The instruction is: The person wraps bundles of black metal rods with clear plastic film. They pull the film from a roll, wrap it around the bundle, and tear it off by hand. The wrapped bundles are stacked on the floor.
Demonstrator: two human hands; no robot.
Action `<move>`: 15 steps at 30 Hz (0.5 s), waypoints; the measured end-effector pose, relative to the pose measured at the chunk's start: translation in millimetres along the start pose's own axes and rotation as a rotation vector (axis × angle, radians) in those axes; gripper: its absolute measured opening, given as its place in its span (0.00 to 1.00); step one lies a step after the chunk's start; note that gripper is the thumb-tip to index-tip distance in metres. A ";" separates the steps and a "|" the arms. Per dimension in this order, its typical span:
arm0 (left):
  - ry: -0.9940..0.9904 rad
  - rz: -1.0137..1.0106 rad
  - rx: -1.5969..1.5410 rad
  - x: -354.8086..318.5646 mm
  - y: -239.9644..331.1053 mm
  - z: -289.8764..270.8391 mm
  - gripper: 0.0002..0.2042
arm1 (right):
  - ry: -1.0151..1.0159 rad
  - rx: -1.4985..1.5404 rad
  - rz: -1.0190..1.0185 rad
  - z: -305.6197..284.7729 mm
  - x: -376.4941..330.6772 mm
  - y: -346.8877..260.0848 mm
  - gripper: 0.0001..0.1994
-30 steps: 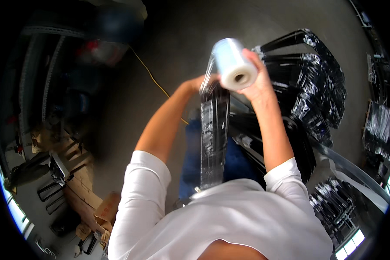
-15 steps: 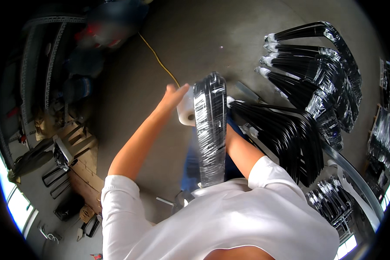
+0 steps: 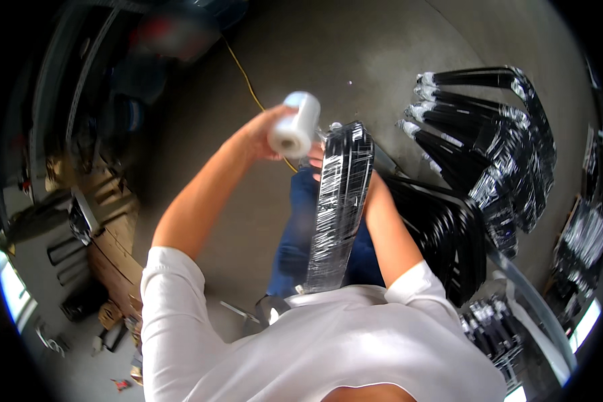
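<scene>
My left hand (image 3: 266, 134) is closed around a roll of clear stretch film (image 3: 296, 127), held beside the far end of an upright bundle of black bars (image 3: 345, 194). Film covers the bundle in shiny layers, and its near end reaches my shirt front. From the right, my right hand (image 3: 375, 189) passes behind the bundle, and its fingertips show on the bundle's left side, close to the roll. The palm is hidden by the bundle. A thin strand of film seems to run between roll and bundle.
Several film-wrapped bundles of bent black tubes (image 3: 496, 141) lie on the floor at the right. Unwrapped bent black tubes (image 3: 442, 234) stand close to my right arm. A yellow cable (image 3: 244, 74) crosses the floor ahead. Wooden pallets (image 3: 114, 228) and metal shelving are at the left.
The film roll has moved from low beside the bundle to above its far left side, with my left hand now around it. The bundle tilts slightly right, and right fingertips have come into view.
</scene>
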State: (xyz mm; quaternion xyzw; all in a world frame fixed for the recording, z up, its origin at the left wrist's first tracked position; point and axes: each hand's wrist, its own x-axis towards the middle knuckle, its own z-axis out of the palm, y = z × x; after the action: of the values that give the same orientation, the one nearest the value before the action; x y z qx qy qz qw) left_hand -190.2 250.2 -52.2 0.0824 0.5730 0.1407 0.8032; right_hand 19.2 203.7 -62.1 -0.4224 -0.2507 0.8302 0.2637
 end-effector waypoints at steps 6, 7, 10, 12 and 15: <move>0.124 0.220 -0.105 -2.3 64.4 32.0 0.27 | 0.233 -0.551 0.184 -51.3 -26.2 -123.0 0.21; 0.089 0.281 -0.169 4.5 72.5 48.1 0.28 | 0.237 -0.464 0.106 -56.7 -15.0 -136.8 0.27; 0.271 0.325 0.185 10.8 87.4 94.1 0.37 | 0.120 -0.143 0.163 -4.6 23.4 -169.1 0.38; 0.445 0.300 0.259 6.2 90.9 119.7 0.42 | 0.083 -0.207 0.259 6.7 41.3 -176.3 0.36; 0.252 0.334 0.394 -4.9 90.5 116.7 0.41 | 0.209 -0.163 0.289 -5.5 57.2 -175.1 0.31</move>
State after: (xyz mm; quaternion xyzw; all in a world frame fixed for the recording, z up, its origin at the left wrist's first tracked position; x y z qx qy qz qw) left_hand -93.4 337.8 17.2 0.3119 0.6631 0.1663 0.6599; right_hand 34.6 370.6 14.4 -0.5578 -0.2250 0.7880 0.1315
